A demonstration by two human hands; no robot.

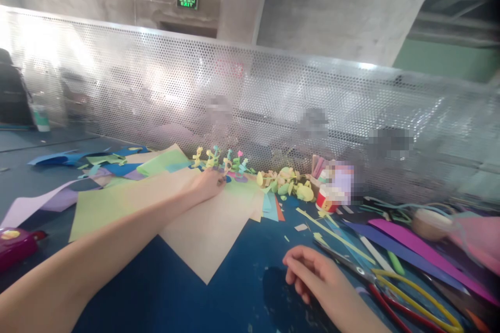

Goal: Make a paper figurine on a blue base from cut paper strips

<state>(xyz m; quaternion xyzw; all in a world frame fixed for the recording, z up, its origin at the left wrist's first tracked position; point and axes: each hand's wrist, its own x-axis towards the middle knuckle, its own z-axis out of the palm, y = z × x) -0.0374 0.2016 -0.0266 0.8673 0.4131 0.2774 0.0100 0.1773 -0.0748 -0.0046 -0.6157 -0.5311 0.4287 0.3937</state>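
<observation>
My left hand reaches forward over the sheets of paper, its fingers curled down beside a row of small coloured paper flowers. Whatever its fingertips hold, if anything, is hidden. Under that arm lie a cream sheet and a light green sheet. Over the blue table, my right hand hovers with loosely bent fingers, slightly apart and holding nothing. Just right of it rest scissors with red and yellow handles, blades pointing away from me.
Yellow-green paper flowers lie by a red and white cup. Purple and magenta paper strips and a roll of tape are at right. At left sits a magenta tool. A perforated metal panel borders the table's back.
</observation>
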